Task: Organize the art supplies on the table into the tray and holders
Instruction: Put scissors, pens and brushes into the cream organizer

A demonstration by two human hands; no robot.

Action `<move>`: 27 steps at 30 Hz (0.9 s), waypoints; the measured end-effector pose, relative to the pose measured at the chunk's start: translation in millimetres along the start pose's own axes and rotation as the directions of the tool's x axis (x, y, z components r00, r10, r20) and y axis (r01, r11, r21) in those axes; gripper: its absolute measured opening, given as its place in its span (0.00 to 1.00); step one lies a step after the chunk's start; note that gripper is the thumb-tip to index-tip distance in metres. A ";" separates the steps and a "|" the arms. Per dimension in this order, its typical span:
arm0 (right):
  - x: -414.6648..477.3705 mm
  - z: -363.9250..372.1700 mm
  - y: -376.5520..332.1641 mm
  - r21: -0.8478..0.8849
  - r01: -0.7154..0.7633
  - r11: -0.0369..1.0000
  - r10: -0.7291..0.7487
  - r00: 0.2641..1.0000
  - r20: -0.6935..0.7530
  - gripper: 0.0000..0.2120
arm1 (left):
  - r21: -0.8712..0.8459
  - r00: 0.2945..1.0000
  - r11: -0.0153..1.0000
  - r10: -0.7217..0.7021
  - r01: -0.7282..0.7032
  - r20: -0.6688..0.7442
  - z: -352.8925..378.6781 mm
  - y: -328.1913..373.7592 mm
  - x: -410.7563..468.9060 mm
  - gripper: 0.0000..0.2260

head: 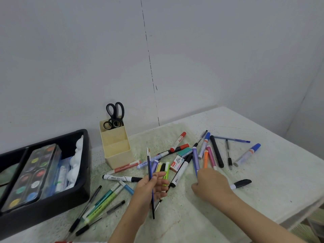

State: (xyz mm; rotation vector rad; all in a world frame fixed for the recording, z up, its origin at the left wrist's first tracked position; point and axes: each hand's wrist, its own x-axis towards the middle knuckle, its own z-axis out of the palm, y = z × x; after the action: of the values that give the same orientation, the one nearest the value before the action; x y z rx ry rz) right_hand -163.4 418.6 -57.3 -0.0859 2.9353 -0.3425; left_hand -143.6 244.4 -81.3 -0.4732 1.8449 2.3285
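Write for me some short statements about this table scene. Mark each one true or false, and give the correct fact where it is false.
1. The left hand holds thin paintbrushes. True.
2. The black-handled scissors lie flat on the table. False: they stand in the rear compartment of the cream plastic holder.
3. The watercolour paint box with round pans lies in the black plastic tray. True.
4. The right hand grips the red-capped white marker. False: that marker lies on the table, apart from the hand.
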 end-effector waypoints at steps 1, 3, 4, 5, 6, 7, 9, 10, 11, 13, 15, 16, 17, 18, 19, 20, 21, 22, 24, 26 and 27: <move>-1.2 -7.0 -0.1 -0.021 0.008 1.000 -0.009 0.999 -0.047 0.09 | -0.001 1.000 1.000 0.010 -0.010 -0.002 -0.5 0.0 0.6 0.13; -3.1 -22.3 -0.6 -0.045 0.025 0.999 -0.032 0.985 -0.170 0.07 | -0.020 0.999 0.999 0.029 -0.029 -0.018 -1.0 0.5 3.1 0.13; -3.7 -30.9 -0.8 -0.053 0.031 0.998 -0.043 0.972 -0.232 0.09 | -0.027 0.999 0.999 0.041 -0.042 -0.031 -1.1 1.0 4.9 0.13; -3.8 -40.0 -0.6 -0.044 0.043 0.998 -0.054 0.953 -0.298 0.07 | -0.024 0.997 0.998 0.060 -0.061 -0.044 -1.9 1.2 6.8 0.13; -4.2 -49.6 -0.2 -0.011 0.063 0.998 -0.063 0.931 -0.361 0.07 | -0.012 0.995 0.996 0.086 -0.086 -0.056 -2.7 1.5 8.6 0.13; -4.0 -58.9 0.9 0.041 0.104 0.994 -0.078 0.907 -0.414 0.08 | -0.003 0.991 0.993 0.115 -0.115 -0.066 -3.4 1.8 10.0 0.13; -2.0 -74.3 3.0 0.203 0.267 0.942 -0.141 0.864 -0.482 0.04 | -0.007 0.982 0.985 0.173 -0.174 -0.081 -3.4 3.2 12.3 0.12; -1.1 -80.8 2.7 0.310 0.351 0.884 -0.167 0.854 -0.493 0.03 | -0.029 0.976 0.980 0.194 -0.197 -0.095 -3.0 4.5 13.3 0.12; -0.3 -85.5 1.8 0.411 0.419 0.810 -0.188 0.849 -0.495 0.03 | -0.068 0.973 0.976 0.201 -0.209 -0.113 -2.6 6.7 14.1 0.12; 3.0 -90.5 -0.9 0.571 0.481 0.665 -0.221 0.857 -0.465 0.03 | -0.148 0.974 0.967 0.191 -0.208 -0.122 -3.6 11.6 15.5 0.12; 5.6 -90.4 -5.3 0.681 0.483 0.551 -0.261 0.874 -0.409 0.04 | -0.167 0.984 0.970 0.171 -0.177 -0.045 -5.1 15.2 12.8 0.13; 6.7 -87.8 -8.8 0.720 0.467 0.513 -0.288 0.884 -0.368 0.05 | -0.157 0.988 0.976 0.156 -0.151 0.019 -5.4 16.4 9.5 0.13; 8.0 -83.3 -12.6 0.749 0.446 0.490 -0.316 0.892 -0.324 0.05 | -0.142 0.986 0.982 0.137 -0.123 0.092 -5.1 16.7 5.4 0.13; 10.0 -77.4 -16.7 0.769 0.423 0.479 -0.334 0.898 -0.285 0.06 | -0.126 0.980 0.988 0.109 -0.089 0.166 -4.2 16.8 0.9 0.14; 11.8 -71.2 -20.8 0.779 0.405 0.478 -0.338 0.904 -0.263 0.07 | -0.110 0.970 0.993 0.074 -0.049 0.233 -3.4 16.6 -3.8 0.14; 14.5 -64.8 -24.4 0.783 0.395 0.480 -0.328 0.909 -0.257 0.09 | -0.088 0.957 0.996 0.040 -0.015 0.286 -2.5 16.5 -7.9 0.15; 17.0 -58.8 -27.7 0.783 0.390 0.485 -0.312 0.913 -0.262 0.10 | -0.059 0.948 0.998 0.015 0.004 0.319 -2.2 15.8 -10.8 0.16; 20.1 -52.3 -30.4 0.780 0.386 0.493 -0.295 0.917 -0.268 0.09 | -0.027 0.943 1.000 0.001 0.009 0.333 -2.5 15.1 -13.1 0.16; 22.9 -38.9 -33.9 0.767 0.381 0.516 -0.262 0.923 -0.282 0.06 | -0.016 0.951 1.000 -0.007 0.012 0.310 -5.4 13.0 -15.1 0.15; 20.4 -24.2 -35.3 0.696 0.428 0.577 -0.259 0.904 -0.341 0.06 | -0.068 0.967 0.998 0.004 0.014 0.255 -11.1 12.2 -14.4 0.13; 18.3 -16.3 -34.9 0.618 0.482 0.621 -0.309 0.875 -0.372 0.04 | -0.093 0.974 0.996 0.015 0.006 0.224 -15.2 12.1 -14.0 0.12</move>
State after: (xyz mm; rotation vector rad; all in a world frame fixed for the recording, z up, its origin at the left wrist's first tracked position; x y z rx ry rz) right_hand -183.1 386.8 -36.8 -0.6376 2.7314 -1.6091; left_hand -131.5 228.0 -68.7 -0.2046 1.6424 2.3670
